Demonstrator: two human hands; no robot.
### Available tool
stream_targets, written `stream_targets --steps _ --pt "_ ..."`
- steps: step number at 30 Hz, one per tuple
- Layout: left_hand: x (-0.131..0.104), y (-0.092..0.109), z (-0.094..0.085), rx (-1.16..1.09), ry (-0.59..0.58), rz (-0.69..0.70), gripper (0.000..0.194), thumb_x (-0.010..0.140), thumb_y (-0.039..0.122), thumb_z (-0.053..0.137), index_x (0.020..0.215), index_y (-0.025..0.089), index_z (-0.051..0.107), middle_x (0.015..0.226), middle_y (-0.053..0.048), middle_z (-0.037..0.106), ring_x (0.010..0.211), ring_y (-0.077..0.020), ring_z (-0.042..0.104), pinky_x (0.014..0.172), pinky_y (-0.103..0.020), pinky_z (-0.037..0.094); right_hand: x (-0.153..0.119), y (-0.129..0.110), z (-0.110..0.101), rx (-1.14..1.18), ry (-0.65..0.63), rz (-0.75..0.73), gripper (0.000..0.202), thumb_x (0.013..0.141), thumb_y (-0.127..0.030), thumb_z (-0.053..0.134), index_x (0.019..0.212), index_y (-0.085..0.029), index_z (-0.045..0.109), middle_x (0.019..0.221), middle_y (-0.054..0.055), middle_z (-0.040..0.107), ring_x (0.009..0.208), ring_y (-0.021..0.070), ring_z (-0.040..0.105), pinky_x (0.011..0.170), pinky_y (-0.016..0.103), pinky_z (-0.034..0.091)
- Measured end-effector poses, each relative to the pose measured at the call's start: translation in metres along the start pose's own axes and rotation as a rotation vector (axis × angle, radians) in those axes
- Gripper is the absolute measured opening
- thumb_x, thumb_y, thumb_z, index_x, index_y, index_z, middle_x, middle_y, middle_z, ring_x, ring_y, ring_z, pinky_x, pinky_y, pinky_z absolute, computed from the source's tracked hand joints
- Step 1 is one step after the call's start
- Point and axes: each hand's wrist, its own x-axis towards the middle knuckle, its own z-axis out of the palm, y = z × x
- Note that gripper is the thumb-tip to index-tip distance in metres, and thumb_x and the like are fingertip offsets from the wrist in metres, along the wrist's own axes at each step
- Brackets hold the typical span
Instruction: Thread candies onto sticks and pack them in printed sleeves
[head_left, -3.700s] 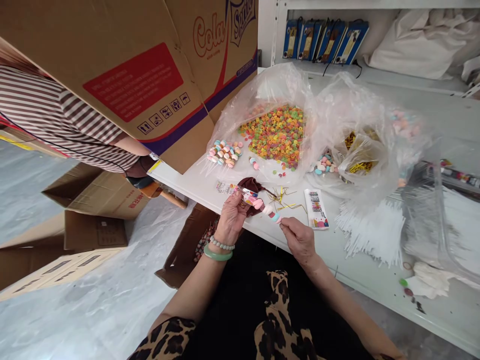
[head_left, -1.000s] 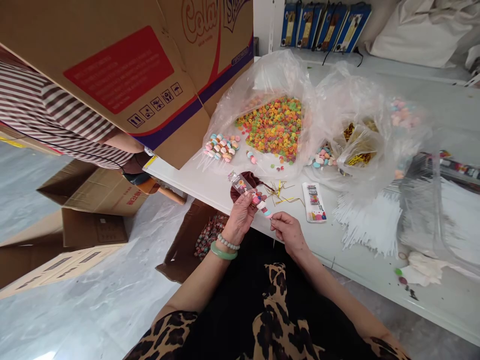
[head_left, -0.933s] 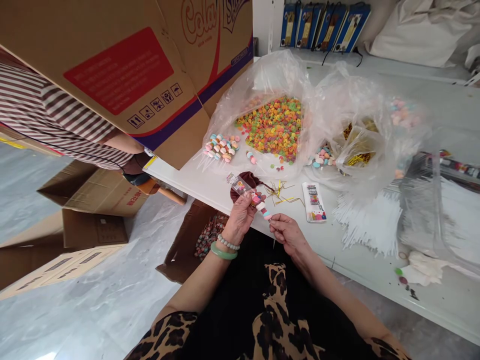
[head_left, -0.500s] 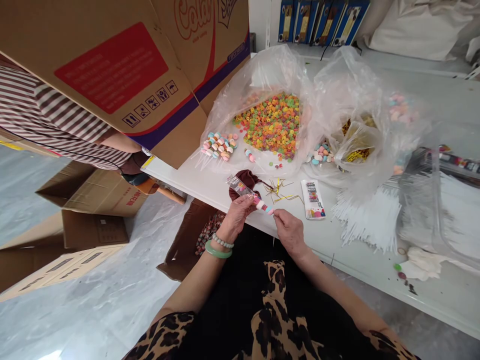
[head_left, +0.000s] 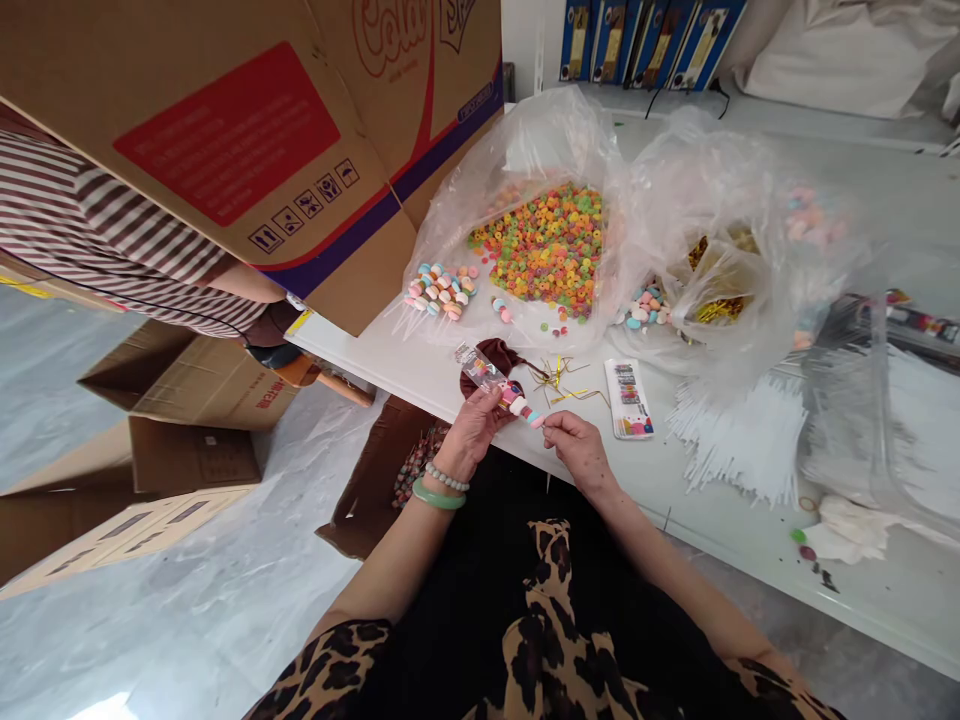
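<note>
My left hand (head_left: 474, 428), with a bead bracelet and a green bangle, pinches a clear printed candy wrapper (head_left: 482, 367). A candy skewer (head_left: 528, 412) of pink, white and blue pieces sits partly inside the wrapper, its lower end sticking out. At that end, the fingers of my right hand (head_left: 581, 452) are closed on the skewer; its stick is hidden in my grip. Behind the wrapper lies a dark brown cloth (head_left: 499, 353). Gold twist ties (head_left: 559, 378) are scattered beyond my right hand, near a flat stack of printed wrappers (head_left: 630, 400).
Plastic bags hold colourful candy rings (head_left: 547, 245) and gold ties (head_left: 720, 305). Candy skewers (head_left: 442, 290) lie at left, white sticks (head_left: 739, 435) at right beside a clear bin (head_left: 881, 420). A large carton (head_left: 300, 130) stands left, with a person in a striped shirt (head_left: 142, 220) behind.
The wrapper now covers more of the candy skewer, with less sticking out. My right hand has shifted slightly left, and the view has moved a little.
</note>
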Motion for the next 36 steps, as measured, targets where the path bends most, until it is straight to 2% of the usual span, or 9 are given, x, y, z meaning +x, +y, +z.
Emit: stream_targets --steps 3,7,10,13,16,26,28,32,36 --pt "0.001 -0.003 -0.001 0.195 0.103 0.068 0.039 0.068 0.05 0.078 0.083 0.015 0.07 0.074 -0.006 0.071 0.067 -0.0172 0.065 0.072 -0.031 0.047 0.003 -0.004 0.001 0.209 -0.017 0.146 0.015 0.069 -0.033 0.064 0.075 -0.019 0.066 0.053 -0.006 0.053 0.04 0.0061 0.028 0.041 0.023 0.02" --pt "0.002 -0.008 0.0 0.342 0.142 0.173 0.036 0.065 0.049 0.08 0.068 0.014 0.069 0.064 -0.006 0.069 0.061 -0.0155 0.061 0.068 -0.029 0.044 0.005 -0.004 0.0 0.335 -0.036 0.222 0.021 0.064 -0.034 0.069 0.075 -0.016 0.067 0.051 -0.004 0.055 0.037 0.0035 0.026 0.038 0.021 0.012" --pt "0.0 -0.005 0.0 0.381 0.099 0.226 0.034 0.067 0.047 0.078 0.062 0.015 0.067 0.06 -0.004 0.065 0.058 -0.0129 0.056 0.064 -0.028 0.042 0.006 -0.002 -0.002 0.37 -0.068 0.252 0.022 0.062 -0.033 0.072 0.073 -0.016 0.065 0.052 -0.002 0.058 0.035 0.0029 0.029 0.036 0.02 0.011" --pt "-0.004 0.002 -0.001 0.398 0.069 0.191 0.036 0.068 0.048 0.077 0.061 0.015 0.063 0.056 -0.002 0.06 0.053 -0.0107 0.051 0.057 -0.026 0.039 0.007 0.0 -0.004 0.392 -0.078 0.266 0.022 0.061 -0.033 0.073 0.07 -0.016 0.063 0.051 -0.002 0.058 0.033 0.0021 0.028 0.035 0.019 0.011" --pt "-0.007 0.008 0.0 0.375 0.108 0.184 0.036 0.07 0.049 0.075 0.066 0.017 0.061 0.056 0.001 0.058 0.05 -0.0098 0.05 0.054 -0.024 0.037 0.007 -0.001 -0.004 0.403 -0.082 0.261 0.022 0.061 -0.032 0.073 0.07 -0.016 0.063 0.051 -0.002 0.058 0.033 0.0016 0.029 0.035 0.019 0.011" --pt "-0.008 0.011 0.004 0.418 0.13 0.249 0.027 0.068 0.035 0.074 0.056 0.017 0.058 0.053 0.0 0.057 0.054 -0.0098 0.048 0.059 -0.026 0.037 0.007 0.001 -0.005 0.326 -0.109 0.266 0.02 0.063 -0.034 0.069 0.072 -0.018 0.064 0.052 -0.003 0.058 0.036 0.0046 0.027 0.038 0.022 0.012" --pt "-0.009 0.014 0.002 0.45 0.12 0.212 0.028 0.067 0.034 0.075 0.053 0.017 0.056 0.049 0.001 0.054 0.051 -0.0092 0.045 0.057 -0.025 0.035 0.009 0.005 -0.008 0.22 -0.077 0.199 0.017 0.067 -0.034 0.066 0.073 -0.019 0.065 0.053 -0.004 0.057 0.04 0.0066 0.031 0.04 0.022 0.019" --pt "-0.01 0.017 0.0 0.472 0.103 0.108 0.029 0.062 0.034 0.077 0.052 0.016 0.056 0.047 0.001 0.052 0.048 -0.0087 0.044 0.053 -0.026 0.032 0.009 0.011 -0.012 -0.182 0.058 -0.084 0.013 0.076 -0.029 0.056 0.077 -0.022 0.067 0.061 -0.003 0.058 0.058 0.0129 0.049 0.058 0.025 0.037" --pt "-0.009 0.012 0.0 0.438 0.096 0.084 0.032 0.061 0.035 0.079 0.05 0.016 0.055 0.045 0.002 0.05 0.045 -0.0079 0.042 0.051 -0.025 0.032 0.001 0.012 -0.007 -0.44 0.094 -0.298 0.021 0.088 -0.03 0.048 0.087 -0.024 0.069 0.076 -0.001 0.069 0.066 0.0149 0.057 0.067 0.027 0.041"
